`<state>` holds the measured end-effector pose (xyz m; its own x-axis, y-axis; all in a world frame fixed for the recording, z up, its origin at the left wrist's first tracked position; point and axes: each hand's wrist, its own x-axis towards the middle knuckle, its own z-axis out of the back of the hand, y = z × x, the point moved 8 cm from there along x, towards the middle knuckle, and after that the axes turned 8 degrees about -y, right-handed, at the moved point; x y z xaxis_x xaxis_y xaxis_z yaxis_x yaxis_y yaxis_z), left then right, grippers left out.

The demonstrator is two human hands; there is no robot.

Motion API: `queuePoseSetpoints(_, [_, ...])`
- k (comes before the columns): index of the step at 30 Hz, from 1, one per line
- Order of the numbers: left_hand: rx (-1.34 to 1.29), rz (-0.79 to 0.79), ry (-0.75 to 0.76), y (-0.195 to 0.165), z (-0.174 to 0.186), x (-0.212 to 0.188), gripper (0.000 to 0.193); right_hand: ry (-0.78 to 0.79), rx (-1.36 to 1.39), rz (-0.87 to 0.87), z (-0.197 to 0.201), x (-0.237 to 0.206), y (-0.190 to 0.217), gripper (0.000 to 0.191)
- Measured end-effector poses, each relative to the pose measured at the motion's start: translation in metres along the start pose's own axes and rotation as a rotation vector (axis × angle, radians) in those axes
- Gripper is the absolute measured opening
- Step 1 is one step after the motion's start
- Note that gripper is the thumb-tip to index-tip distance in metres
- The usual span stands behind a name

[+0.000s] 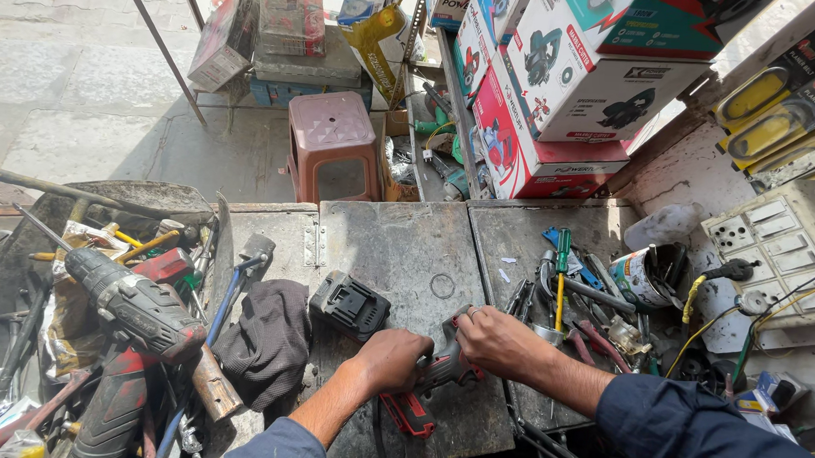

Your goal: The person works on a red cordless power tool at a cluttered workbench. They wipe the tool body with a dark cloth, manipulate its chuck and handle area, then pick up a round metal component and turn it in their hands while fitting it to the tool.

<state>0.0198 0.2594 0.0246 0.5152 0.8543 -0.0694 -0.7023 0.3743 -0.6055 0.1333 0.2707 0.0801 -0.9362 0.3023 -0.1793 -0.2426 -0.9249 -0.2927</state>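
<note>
Both hands rest on a red and grey cordless power tool (438,372) lying on a worn metal bench top (407,247). My left hand (391,358) closes over the tool's middle from the left. My right hand (494,341) grips its upper end, a ring on one finger. A black battery pack (349,304) sits loose on the bench just left of my hands, apart from the tool. The tool's red base (409,414) points toward me.
A dark cloth (270,337) lies beside the battery. At left, a heap of tools holds a red and black drill (134,304) and a hammer (241,258). Screwdrivers and pliers (565,291) and a tin can (639,276) crowd the right. Boxed power tools (560,89) stack behind, beside a brown stool (330,148).
</note>
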Motion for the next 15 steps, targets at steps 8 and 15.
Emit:
queuePoseSetpoints(8, [0.007, -0.013, 0.014, -0.003, 0.002, -0.001, 0.032, 0.185, 0.181, -0.295, -0.02, 0.004, -0.004, 0.011])
queuePoseSetpoints(15, [0.009, -0.022, -0.11, 0.002, 0.031, 0.002, 0.029, -0.235, 0.437, -0.542, 0.038, -0.027, -0.006, 0.023])
